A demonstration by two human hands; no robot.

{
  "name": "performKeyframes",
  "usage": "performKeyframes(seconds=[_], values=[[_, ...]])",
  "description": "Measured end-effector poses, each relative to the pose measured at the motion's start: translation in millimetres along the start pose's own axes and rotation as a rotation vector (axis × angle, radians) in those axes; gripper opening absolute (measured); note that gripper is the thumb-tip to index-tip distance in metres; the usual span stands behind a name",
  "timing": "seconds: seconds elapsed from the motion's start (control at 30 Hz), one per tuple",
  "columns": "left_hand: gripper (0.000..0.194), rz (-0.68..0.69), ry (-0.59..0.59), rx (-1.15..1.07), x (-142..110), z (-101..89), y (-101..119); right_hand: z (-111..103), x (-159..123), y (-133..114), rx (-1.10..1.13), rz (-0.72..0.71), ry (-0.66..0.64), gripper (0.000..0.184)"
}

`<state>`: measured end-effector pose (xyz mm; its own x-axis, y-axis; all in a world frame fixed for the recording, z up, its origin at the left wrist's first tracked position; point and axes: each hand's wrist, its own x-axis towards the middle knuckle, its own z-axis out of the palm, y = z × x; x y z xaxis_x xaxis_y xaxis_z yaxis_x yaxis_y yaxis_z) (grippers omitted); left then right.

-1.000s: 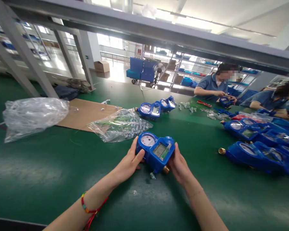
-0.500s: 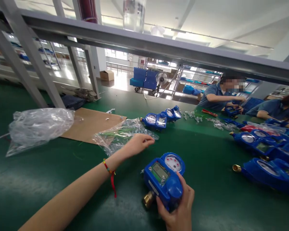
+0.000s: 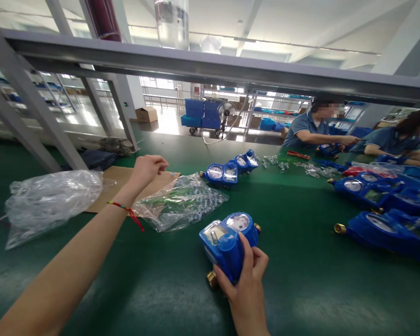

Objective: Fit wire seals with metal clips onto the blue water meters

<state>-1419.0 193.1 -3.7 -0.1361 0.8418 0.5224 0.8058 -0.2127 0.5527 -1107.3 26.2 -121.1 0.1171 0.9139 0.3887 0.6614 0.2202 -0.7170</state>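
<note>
My right hand [image 3: 244,276] grips a blue water meter [image 3: 226,240] with a round dial, a small screen and a brass fitting, tilted up off the green table [image 3: 311,280]. My left hand [image 3: 147,169], with a red string bracelet at the wrist, is raised above the left end of a clear plastic bag of small parts [image 3: 180,201]. Its fingers are curled in a pinch; what they hold is too small to make out.
Two blue meters [image 3: 229,170] lie further back, and several more [image 3: 385,205] are lined up at the right. A crumpled plastic bag [image 3: 51,196] and a cardboard sheet [image 3: 117,186] lie at the left. Two people in blue shirts [image 3: 310,128] work at the far right. A grey frame beam [image 3: 210,70] crosses overhead.
My left hand let go of the meter, reached into the bag of parts, then rose with its fingers pinched. My right hand turned the meter and tipped it upright.
</note>
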Motion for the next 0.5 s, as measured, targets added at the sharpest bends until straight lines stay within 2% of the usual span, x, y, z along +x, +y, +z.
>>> performKeyframes(seconds=[0.1, 0.2, 0.3, 0.37, 0.43, 0.5], values=[[0.051, 0.036, 0.091, 0.038, 14, -18.3, 22, -5, 0, 3, -0.043, -0.035, -0.01, 0.075], [0.049, 0.094, 0.141, 0.071, 5, -31.7, 50, -21, 0, 4, -0.087, -0.086, -0.018, 0.071], [0.035, 0.219, 0.131, 0.115, -36, -41.6, 81, -45, -3, -7, -0.149, -0.173, 0.087, 0.064], [0.024, 0.414, 0.1, 0.175, -75, -45.8, 101, -59, -6, -22, -0.128, -0.251, 0.155, 0.055], [0.015, 0.556, -0.007, 0.158, -115, -45.7, 117, -64, -9, -40, -0.021, -0.315, 0.129, 0.049], [0.017, 0.6, -0.106, 0.093, -150, -39.8, 128, -61, -11, -55, 0.129, -0.336, 0.003, 0.045]])
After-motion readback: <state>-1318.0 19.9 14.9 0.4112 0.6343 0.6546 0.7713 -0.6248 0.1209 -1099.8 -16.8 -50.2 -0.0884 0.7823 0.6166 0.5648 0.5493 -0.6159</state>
